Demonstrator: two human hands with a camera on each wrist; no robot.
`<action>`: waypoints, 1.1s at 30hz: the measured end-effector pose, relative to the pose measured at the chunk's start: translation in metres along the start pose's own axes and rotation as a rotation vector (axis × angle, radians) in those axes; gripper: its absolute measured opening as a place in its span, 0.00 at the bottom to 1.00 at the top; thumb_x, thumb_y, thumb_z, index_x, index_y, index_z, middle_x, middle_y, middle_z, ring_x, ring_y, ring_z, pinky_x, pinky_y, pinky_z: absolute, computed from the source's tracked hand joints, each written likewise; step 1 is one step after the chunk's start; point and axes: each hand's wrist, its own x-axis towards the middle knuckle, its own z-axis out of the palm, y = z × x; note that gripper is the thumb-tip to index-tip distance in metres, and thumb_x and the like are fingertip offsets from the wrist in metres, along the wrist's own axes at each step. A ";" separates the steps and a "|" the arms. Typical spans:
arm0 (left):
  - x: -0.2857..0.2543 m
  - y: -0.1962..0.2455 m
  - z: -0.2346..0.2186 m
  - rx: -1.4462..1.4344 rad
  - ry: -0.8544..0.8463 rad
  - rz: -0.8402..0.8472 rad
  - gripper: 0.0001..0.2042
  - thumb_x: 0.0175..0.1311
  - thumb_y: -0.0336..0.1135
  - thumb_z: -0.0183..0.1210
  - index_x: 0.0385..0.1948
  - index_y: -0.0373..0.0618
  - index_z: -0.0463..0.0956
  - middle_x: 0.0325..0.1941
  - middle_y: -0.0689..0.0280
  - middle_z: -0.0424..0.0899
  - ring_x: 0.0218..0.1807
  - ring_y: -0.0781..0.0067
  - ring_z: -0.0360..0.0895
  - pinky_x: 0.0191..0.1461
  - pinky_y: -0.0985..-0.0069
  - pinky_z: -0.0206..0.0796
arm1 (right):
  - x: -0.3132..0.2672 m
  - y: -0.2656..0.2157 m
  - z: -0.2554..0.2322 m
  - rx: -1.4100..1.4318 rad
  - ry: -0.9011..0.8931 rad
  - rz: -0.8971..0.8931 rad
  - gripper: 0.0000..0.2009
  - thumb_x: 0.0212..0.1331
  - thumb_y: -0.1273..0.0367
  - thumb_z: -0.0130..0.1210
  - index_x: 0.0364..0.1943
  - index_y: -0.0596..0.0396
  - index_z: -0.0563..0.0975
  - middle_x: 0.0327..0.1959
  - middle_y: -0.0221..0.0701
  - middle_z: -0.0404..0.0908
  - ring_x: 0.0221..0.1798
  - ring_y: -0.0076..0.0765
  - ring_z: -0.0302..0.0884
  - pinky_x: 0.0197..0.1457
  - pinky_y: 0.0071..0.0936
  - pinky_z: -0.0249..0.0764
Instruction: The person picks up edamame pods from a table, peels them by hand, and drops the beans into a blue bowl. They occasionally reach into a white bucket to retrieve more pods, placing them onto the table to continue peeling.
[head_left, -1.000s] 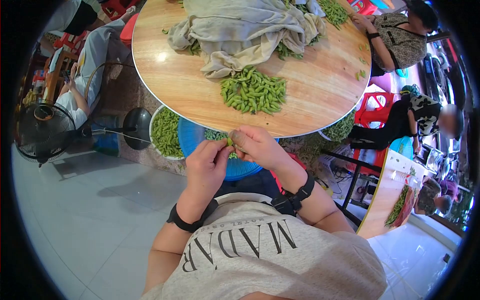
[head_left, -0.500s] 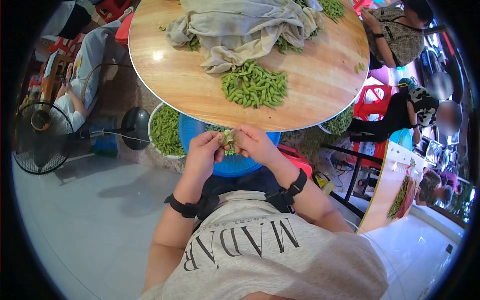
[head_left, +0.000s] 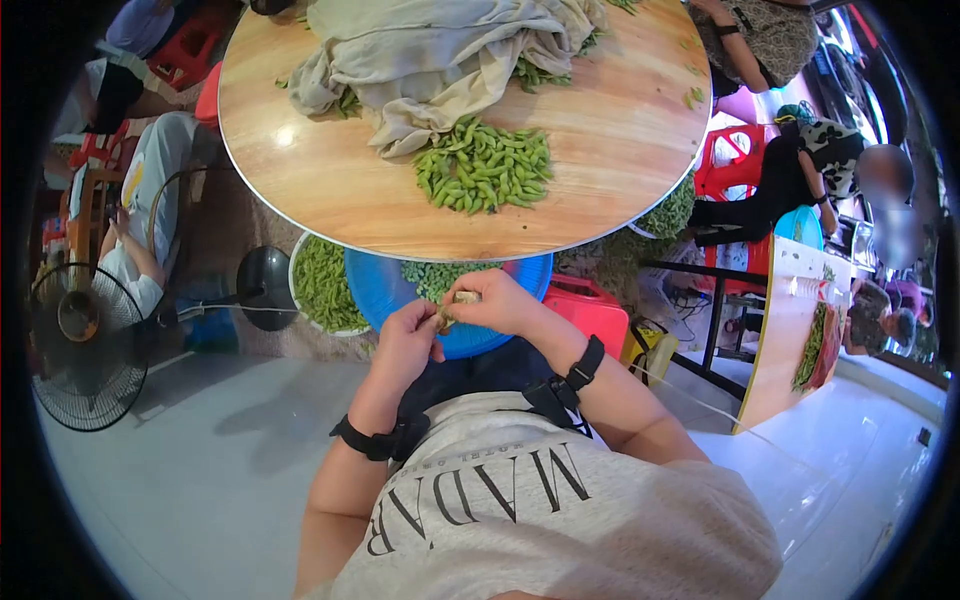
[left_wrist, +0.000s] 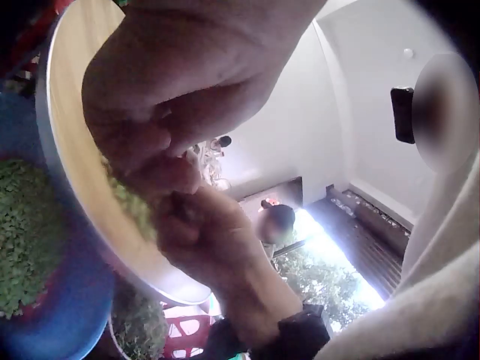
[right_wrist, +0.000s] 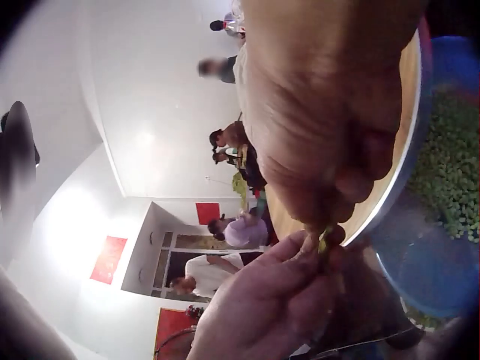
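Observation:
My left hand [head_left: 402,342] and right hand [head_left: 500,302] meet above a blue basin [head_left: 364,285] below the table's near edge. Between their fingertips is a small green bean pod [right_wrist: 324,244], pinched from both sides and mostly covered by the fingers. Something pale [head_left: 466,297] shows at the right thumb. Shelled green beans [head_left: 440,274] lie in the basin, also visible in the right wrist view. On the round wooden table [head_left: 620,165], a pile of bean pods [head_left: 482,168] sits just beyond the hands.
A beige cloth [head_left: 430,65] covers more pods on the table. A white-rimmed tub of pods [head_left: 325,285] stands left of the basin, and a red stool [head_left: 590,310] to its right. A black fan [head_left: 85,345] is at far left. Several people sit around.
The head view has shifted, moving the table leftward in frame. The hands stay together over the basin; the pale green pod visible between them half a second ago is now mostly covered by fingers.

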 end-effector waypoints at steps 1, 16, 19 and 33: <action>0.003 -0.005 -0.002 0.035 -0.012 0.000 0.04 0.58 0.28 0.50 0.28 0.38 0.72 0.21 0.68 0.75 0.14 0.84 0.67 0.15 0.88 0.52 | 0.001 0.007 0.000 -0.031 0.001 0.026 0.09 0.42 0.67 0.55 0.27 0.57 0.77 0.22 0.36 0.77 0.27 0.30 0.74 0.32 0.25 0.69; 0.024 -0.008 -0.002 0.018 0.079 0.056 0.12 0.52 0.18 0.47 0.39 0.36 0.61 0.24 0.58 0.75 0.20 0.71 0.76 0.19 0.83 0.64 | -0.001 0.006 0.012 0.054 0.089 0.054 0.09 0.45 0.67 0.56 0.27 0.58 0.76 0.22 0.37 0.76 0.27 0.32 0.73 0.32 0.27 0.69; 0.018 -0.005 0.003 0.022 0.064 0.077 0.11 0.53 0.19 0.47 0.38 0.36 0.62 0.24 0.58 0.76 0.21 0.71 0.76 0.19 0.83 0.64 | 0.001 0.013 0.005 0.216 -0.046 0.217 0.10 0.45 0.66 0.56 0.27 0.58 0.76 0.20 0.36 0.75 0.25 0.29 0.72 0.31 0.26 0.69; 0.070 -0.072 -0.107 0.530 0.715 0.083 0.10 0.53 0.22 0.48 0.38 0.35 0.71 0.32 0.59 0.77 0.23 0.74 0.77 0.18 0.83 0.62 | 0.093 0.037 -0.073 -0.761 0.568 -0.099 0.08 0.44 0.67 0.53 0.23 0.60 0.72 0.28 0.43 0.73 0.31 0.52 0.72 0.34 0.42 0.69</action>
